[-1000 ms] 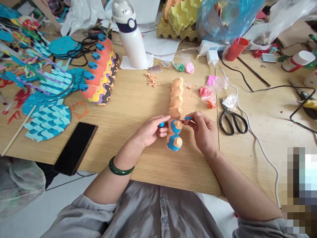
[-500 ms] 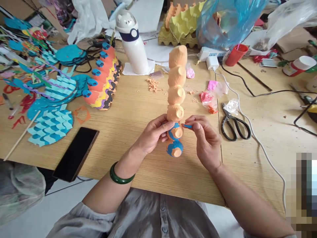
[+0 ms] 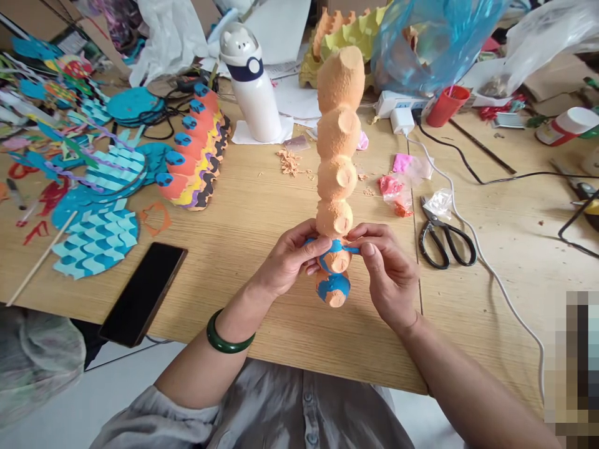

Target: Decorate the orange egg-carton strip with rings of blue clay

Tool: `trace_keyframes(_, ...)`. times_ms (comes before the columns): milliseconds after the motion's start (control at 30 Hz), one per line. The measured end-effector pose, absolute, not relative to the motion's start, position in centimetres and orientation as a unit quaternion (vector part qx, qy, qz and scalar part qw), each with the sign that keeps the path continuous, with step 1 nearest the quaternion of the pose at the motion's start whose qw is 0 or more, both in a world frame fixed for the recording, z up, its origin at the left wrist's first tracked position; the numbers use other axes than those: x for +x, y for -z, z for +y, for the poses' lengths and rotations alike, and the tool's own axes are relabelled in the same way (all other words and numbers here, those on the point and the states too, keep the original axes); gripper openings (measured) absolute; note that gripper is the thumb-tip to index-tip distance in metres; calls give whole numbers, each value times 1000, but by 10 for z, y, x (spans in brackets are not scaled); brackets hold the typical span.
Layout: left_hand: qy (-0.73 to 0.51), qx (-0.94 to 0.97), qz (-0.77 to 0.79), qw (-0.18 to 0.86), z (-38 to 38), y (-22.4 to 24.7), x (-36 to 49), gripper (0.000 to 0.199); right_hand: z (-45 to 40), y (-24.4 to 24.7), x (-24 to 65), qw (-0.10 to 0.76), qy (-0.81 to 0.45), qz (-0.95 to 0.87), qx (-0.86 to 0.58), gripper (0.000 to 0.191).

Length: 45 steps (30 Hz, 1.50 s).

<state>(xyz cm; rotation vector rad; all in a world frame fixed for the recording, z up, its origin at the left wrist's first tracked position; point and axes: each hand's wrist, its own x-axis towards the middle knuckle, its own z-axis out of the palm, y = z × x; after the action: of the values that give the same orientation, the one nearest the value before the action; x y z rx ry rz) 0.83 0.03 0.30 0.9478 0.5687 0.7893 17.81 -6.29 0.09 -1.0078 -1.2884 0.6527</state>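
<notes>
An orange strip of egg-carton cups point(image 3: 337, 134) is held up over the table, its far end raised toward the back. Blue clay point(image 3: 333, 285) covers parts of its two nearest cups. My left hand point(image 3: 294, 255) grips the strip at its left side near the second cup, thumb on top. Between the thumb and fingers of my right hand point(image 3: 386, 268) is a small blue clay piece point(image 3: 352, 249), which touches the right side of that same cup.
Left of the hands lie a black phone point(image 3: 144, 293) and a painted orange carton strip point(image 3: 199, 149). A white bottle point(image 3: 253, 87) stands behind. Black-handled scissors point(image 3: 447, 240), a white cable point(image 3: 486, 262) and a red cup point(image 3: 447, 106) are on the right.
The far end of the orange strip has risen toward the camera. My right hand has brought the blue clay piece against the cup; my left hand keeps its grip.
</notes>
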Motion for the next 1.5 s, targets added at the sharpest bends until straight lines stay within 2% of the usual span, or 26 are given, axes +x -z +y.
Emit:
trace_keyframes(200, -373, 430, 305, 763, -1, -9, 9, 33, -63, 3, 180, 620, -215, -601, -456, 18)
trace_keyframes(633, -426, 388, 309, 756, 0, -12, 11, 35, -65, 7, 179, 545, -87, -724, -414, 61)
trace_keyframes(867, -435, 343, 325, 766, 2, -7, 13, 38, -66, 16, 175, 534, -57, -734, -416, 70)
trace_keyframes(967, -431, 350, 325, 766, 2, -7, 13, 40, -69, 15, 171, 577, -152, -686, -416, 60)
trace_keyframes(1067, -418, 369, 322, 765, 3, -7, 12, 41, -68, 13, 168, 642, -341, -520, -448, 40)
trace_keyframes(1133, -409, 387, 321, 761, 4, -6, 12, 42, -63, 12, 169, 650, -453, -409, -453, 25)
trace_keyframes(1167, -405, 399, 320, 758, 4, -5, 12, 43, -59, 12, 170, 636, -503, -371, -452, 24)
trace_keyframes(1267, -381, 442, 316, 748, 4, -1, 11, 43, -48, 11, 177, 544, -647, -316, -431, 50)
trace_keyframes(1367, -361, 472, 307, 743, 3, 2, 10, 38, -42, 9, 183, 513, -683, -310, -417, 42)
trace_keyframes(1500, -372, 462, 311, 743, 6, 6, 12, 35, -38, 8, 191, 516, -693, -291, -410, 37)
